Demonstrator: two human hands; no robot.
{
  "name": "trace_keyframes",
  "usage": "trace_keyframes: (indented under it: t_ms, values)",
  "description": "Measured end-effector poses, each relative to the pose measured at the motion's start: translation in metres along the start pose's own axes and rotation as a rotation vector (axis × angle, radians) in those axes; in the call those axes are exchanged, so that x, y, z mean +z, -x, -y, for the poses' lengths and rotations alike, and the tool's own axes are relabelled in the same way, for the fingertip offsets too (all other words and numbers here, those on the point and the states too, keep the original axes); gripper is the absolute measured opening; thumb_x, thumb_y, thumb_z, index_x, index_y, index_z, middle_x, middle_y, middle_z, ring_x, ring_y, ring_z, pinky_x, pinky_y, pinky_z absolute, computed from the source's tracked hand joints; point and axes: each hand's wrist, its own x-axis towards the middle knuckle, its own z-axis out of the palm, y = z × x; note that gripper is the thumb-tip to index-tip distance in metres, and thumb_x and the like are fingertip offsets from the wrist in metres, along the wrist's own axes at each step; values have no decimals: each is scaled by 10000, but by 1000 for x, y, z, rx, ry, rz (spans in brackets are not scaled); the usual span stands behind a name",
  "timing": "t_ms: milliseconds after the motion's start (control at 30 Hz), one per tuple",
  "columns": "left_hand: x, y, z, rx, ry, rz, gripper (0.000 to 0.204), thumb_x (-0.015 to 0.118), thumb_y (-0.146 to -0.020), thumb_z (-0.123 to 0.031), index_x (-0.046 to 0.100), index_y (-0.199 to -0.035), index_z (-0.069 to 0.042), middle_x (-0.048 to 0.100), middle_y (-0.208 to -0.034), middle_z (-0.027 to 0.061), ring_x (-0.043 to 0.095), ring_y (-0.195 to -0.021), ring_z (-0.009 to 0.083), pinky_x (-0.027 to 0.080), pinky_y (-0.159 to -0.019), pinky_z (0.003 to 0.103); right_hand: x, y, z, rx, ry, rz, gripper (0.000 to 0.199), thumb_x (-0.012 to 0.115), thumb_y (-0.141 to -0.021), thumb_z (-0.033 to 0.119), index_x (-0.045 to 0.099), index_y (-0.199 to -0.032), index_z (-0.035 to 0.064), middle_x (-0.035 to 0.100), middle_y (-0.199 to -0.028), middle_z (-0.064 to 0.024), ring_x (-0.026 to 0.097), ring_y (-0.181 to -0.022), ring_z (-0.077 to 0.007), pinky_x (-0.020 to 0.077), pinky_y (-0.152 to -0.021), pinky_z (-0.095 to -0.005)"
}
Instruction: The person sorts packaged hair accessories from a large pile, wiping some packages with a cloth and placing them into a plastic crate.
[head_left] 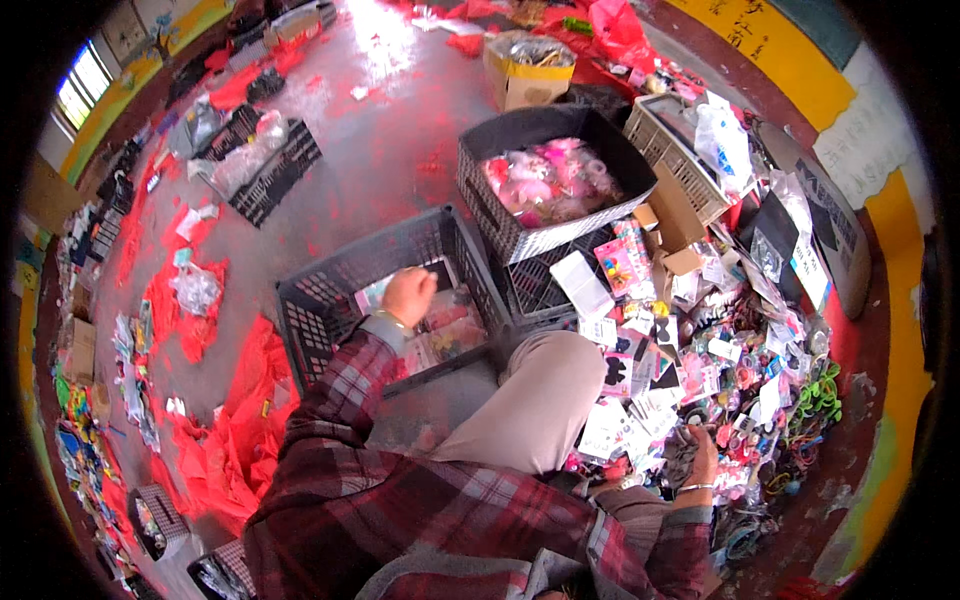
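Observation:
My left hand (408, 297) is over the dark grey plastic crate (310, 290) in front of me. Its fingers are curled closed; whatever they may hold is hidden. Pink and pale packaged items (450, 325) lie in the bottom of that crate. Low on the right, my right hand (702, 458) is at the near edge of a large heap of mixed small goods (745, 375). Its fingers curl around a dark grey bundle (680, 457) whose kind I cannot make out. White cards (605, 428) and small packets lie beside it.
A black crate (485, 215) with pink packets stands beyond, on another crate. Behind it are a beige crate (655, 150) and a cardboard box (520, 85). Another crate (265, 185) holds clear plastic at the far left. Red sheeting (240, 430) covers floor at left.

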Motion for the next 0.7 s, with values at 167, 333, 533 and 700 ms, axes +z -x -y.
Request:
trace_keyframes:
  t_ms: [167,333,533,700]
  values:
    - [-23,-45,-174,389,347,-188,132,595,-769,-124,585,-756,7,595,-754,162,578,-747,320,463,-687,390,-13,-7,33,-105,-135,27,237,517,-854,236,561,-802,10,525,-627,-46,501,-499,-172,438,-467,-294]
    - [-1,-49,-329,820,589,-85,95,580,-775,-73,592,-822,7,604,-842,162,585,-786,311,459,-697,372,-59,-28,30,-153,-370,134,286,500,-872,320,586,-815,54,567,-651,-36,540,-526,-167,437,-459,-289]
    - [135,-40,-395,609,621,374,223,549,-804,-225,589,-733,-17,590,-716,155,575,-678,307,444,-614,373,-81,-44,42,-219,-567,160,244,495,-866,307,597,-776,105,601,-668,-45,570,-547,-203,471,-496,-336]
    - [302,2,-335,47,621,926,281,504,-782,-270,622,-699,-29,623,-740,135,600,-689,273,454,-616,370,-110,-16,64,-309,-776,208,277,474,-863,312,636,-847,89,640,-767,-84,618,-688,-263,516,-634,-416]
